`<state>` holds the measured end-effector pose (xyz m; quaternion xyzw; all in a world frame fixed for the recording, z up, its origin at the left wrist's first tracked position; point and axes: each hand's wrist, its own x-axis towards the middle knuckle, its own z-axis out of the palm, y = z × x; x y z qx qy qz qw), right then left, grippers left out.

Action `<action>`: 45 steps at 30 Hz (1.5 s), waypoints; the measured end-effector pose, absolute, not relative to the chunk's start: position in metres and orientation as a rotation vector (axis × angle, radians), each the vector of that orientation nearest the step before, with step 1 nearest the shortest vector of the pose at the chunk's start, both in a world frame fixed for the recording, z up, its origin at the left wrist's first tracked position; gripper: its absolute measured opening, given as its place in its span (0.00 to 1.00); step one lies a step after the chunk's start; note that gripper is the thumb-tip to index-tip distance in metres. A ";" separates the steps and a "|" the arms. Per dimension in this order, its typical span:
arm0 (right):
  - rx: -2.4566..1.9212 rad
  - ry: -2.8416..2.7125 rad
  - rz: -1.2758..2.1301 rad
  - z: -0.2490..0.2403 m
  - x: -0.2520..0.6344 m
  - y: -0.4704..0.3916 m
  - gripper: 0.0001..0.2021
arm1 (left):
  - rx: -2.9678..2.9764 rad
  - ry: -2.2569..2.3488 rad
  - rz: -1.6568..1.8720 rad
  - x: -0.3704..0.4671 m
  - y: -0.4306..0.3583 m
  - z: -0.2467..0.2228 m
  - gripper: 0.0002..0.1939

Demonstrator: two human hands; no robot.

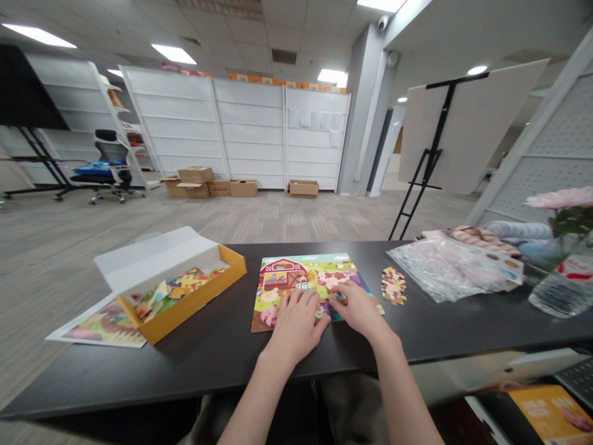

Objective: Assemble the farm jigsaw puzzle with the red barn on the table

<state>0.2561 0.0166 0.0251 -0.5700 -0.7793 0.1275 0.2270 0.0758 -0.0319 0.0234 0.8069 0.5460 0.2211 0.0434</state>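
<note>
Red-barn puzzle (pixel 315 275) lies beneath the flat, spread left grip (pixel 296 318), whose sideways push could skew it, and the curled right grip (pixel 361 309), too hidden to tell whether it pinches anything.

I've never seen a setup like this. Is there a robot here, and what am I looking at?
No robot: these are a person's own bare hands. The single picture comes from a camera worn on the head, looking forward and down.

On the black table lies a colourful farm puzzle. The left hand rests palm-down over it; the right hand has its fingertips there too, though whether they grip a piece is unclear.

Left of it is an open yellow box of pieces; right, more puzzle pieces.
</note>
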 end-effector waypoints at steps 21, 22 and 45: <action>-1.629 -2.195 0.328 0.028 0.245 0.015 0.11 | 2.483 1.767 0.592 0.082 -0.032 0.030 0.18; -1.639 -2.196 0.327 0.028 0.244 0.016 0.10 | 2.482 1.782 0.585 0.082 -0.031 0.031 0.17; -1.578 -2.034 0.308 0.031 0.277 0.024 0.12 | 2.518 1.612 0.612 0.066 -0.018 0.025 0.15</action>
